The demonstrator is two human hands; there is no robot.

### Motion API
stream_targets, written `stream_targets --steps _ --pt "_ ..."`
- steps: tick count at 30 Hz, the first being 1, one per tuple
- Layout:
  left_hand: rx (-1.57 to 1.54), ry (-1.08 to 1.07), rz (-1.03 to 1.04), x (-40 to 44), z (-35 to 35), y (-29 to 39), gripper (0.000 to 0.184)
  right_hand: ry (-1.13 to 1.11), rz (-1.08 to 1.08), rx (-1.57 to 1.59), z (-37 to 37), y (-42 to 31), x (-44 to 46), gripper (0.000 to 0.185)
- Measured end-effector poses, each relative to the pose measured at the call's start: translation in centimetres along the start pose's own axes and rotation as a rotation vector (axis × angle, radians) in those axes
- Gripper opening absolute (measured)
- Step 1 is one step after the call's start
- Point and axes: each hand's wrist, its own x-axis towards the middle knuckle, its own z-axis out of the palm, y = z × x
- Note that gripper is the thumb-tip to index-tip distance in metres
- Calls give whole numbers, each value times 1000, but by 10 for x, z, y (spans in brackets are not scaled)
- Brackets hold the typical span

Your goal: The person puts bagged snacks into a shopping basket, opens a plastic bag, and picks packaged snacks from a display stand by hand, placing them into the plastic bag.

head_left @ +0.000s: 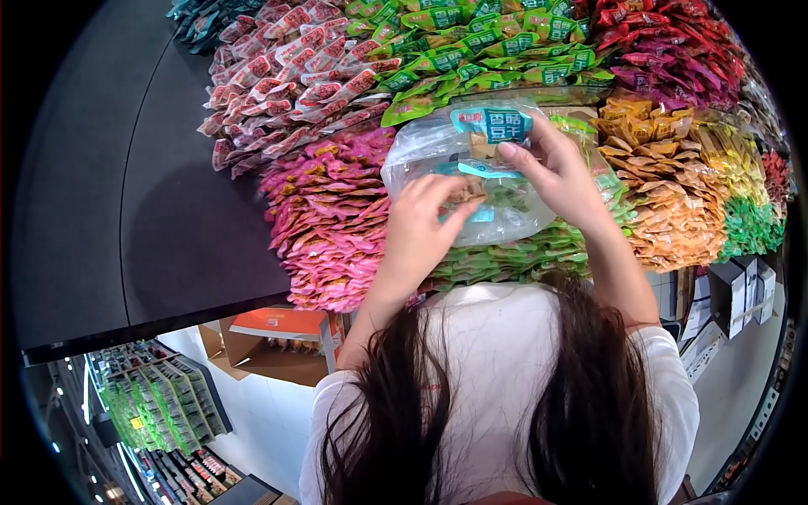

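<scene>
A clear plastic bag (pixel 404 156) lies across the heaped snack packets in front of me, with several teal-labelled snack packets in it or on it. My right hand (pixel 562 172) is closed on the edge of a teal snack packet (pixel 507 126), thumb on top. This packet has large white characters and a see-through lower part. To its lower left, my left hand (pixel 427 223) curls its fingers and thumb around a small brown snack packet (pixel 468 192). Another teal-edged packet (pixel 490 170) lies between the hands. Whether the held packets are inside the bag, I cannot tell.
Pink packets (pixel 332 219) are heaped to the left, green ones (pixel 497 50) behind, orange ones (pixel 665 194) to the right. Red-and-white packets (pixel 295 71) lie farther back left beside a dark counter top (pixel 202 227). Below stands an open carton (pixel 278 341).
</scene>
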Motion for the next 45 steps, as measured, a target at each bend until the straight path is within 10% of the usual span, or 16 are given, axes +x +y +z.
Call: stream_targets --steps 12,18,31,45 --pt "157 -90 275 8 -10 -17 33 96 34 -59 -7 1 -2 24" --pt "-663 292 -138 10 -26 -18 20 107 91 70 -7 -5 -3 25" --pt "-1518 110 -378 -5 -22 -28 29 81 48 252 -6 -11 -5 34" --pt "-1601 81 -278 -10 13 5 25 60 311 689 37 -23 -28 17"
